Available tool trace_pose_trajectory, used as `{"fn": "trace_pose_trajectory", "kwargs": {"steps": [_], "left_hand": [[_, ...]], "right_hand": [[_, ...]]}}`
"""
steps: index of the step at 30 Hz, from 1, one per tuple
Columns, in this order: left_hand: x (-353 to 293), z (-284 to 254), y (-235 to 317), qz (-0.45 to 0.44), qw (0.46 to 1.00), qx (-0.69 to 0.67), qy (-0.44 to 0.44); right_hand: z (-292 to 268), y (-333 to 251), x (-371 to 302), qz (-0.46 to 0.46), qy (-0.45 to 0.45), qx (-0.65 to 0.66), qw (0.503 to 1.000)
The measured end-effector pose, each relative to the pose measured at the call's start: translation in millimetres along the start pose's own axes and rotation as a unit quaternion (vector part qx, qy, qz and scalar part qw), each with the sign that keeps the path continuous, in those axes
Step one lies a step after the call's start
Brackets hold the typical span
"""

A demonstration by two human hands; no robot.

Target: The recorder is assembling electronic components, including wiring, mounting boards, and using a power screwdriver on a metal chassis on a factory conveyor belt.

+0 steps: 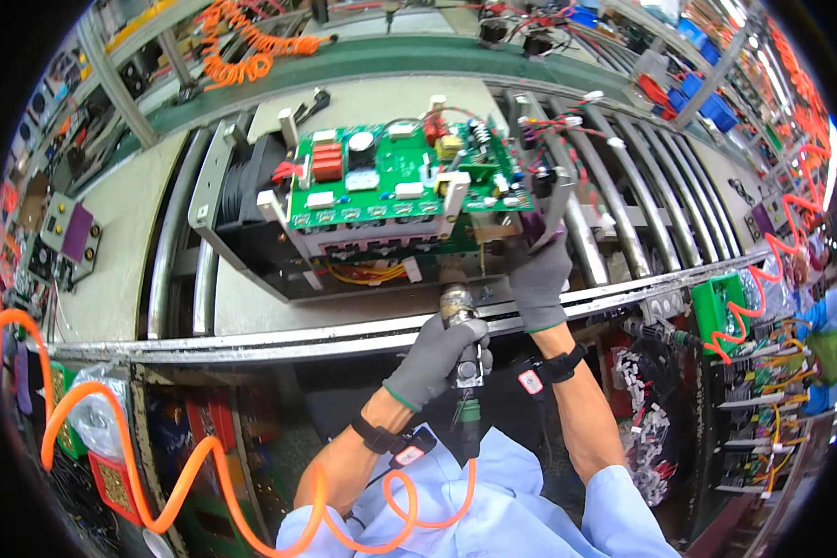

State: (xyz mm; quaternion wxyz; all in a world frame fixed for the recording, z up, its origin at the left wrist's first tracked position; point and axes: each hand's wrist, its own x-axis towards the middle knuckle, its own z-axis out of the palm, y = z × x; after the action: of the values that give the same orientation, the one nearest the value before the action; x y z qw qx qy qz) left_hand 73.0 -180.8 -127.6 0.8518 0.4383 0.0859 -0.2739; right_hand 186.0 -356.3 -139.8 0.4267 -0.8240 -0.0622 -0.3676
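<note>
My gloved left hand (437,361) is closed around an air screwdriver (458,305), whose orange coiled hose (219,448) joins at its lower end. The tool's far tip meets the near lower side of a power unit (288,270) with a green circuit board (372,181) on top. At the unit's right end, my gloved right hand (541,279) grips the lower edge of a purple end panel (533,226); its fingertips are partly hidden. White upright posts (454,198) rise around the board, and a black fan (246,186) sits at the left end. Yellow wires (377,272) show beneath the board.
The unit lies on a roller conveyor (628,237) with a metal front rail (344,337). Loose red and white wires (591,139) spread over the rollers. A green bin (716,312) is at right; a red bin of small parts (113,485) at lower left. Another unit (68,232) stands left.
</note>
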Motion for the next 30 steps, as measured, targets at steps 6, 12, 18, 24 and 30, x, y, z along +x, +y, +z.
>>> {"fn": "trace_pose_trajectory", "kwargs": {"steps": [6,12,18,24,30], "left_hand": [[-10,13,5,0.010,1.000,-0.016,0.021],[-35,13,13,0.026,0.998,0.038,0.032],[-63,3,15,0.017,0.997,0.063,0.039],[-67,-3,3,0.003,0.999,0.033,0.040],[-68,-7,1,-0.007,0.999,0.020,0.039]], "right_hand": [[-22,-24,-11,0.032,-0.063,0.000,0.997],[-36,-43,-60,0.057,-0.142,-0.069,0.986],[-27,-37,-55,-0.021,-0.229,-0.189,0.954],[-35,-34,-56,0.007,-0.234,-0.178,0.956],[-48,-22,-53,0.051,-0.259,-0.191,0.945]]}}
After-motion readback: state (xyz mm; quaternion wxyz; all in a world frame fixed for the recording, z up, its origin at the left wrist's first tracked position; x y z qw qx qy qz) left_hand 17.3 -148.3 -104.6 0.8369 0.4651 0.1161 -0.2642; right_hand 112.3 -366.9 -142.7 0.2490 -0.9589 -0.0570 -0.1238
